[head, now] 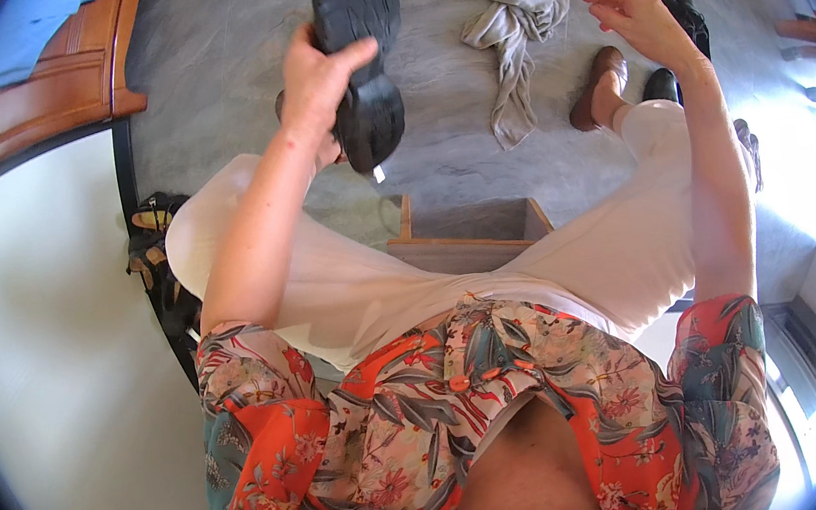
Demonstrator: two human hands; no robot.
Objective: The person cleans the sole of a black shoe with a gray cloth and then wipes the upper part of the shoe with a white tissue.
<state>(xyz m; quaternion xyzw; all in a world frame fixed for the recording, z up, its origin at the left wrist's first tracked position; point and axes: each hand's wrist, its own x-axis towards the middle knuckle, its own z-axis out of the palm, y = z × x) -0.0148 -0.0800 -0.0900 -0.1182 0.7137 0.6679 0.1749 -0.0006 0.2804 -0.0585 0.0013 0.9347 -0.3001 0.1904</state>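
Note:
My left hand (316, 80) grips a black shoe (363, 63) by its middle, with the thumb across the sole. The shoe is upright in the view, its ridged sole facing the camera, above the floor. On the other side my right hand (618, 8) is raised with its fingers apart and slightly bent, nothing in it. Between the hands a crumpled grey cloth (527, 7) lies on the floor. A pair of black shoes (678, 5) stands beyond my right wrist, and a single black shoe (660, 86) is beside my foot in a brown slip-on shoe (604, 85).
An open wooden box (464, 248) sits on the grey floor between my legs. Several dark shoes (162, 253) lie beside my left knee, next to a white surface (43, 296). Carved wooden furniture (50, 92) with blue fabric stands upper left. More dark shoes (749, 148) are past my right knee.

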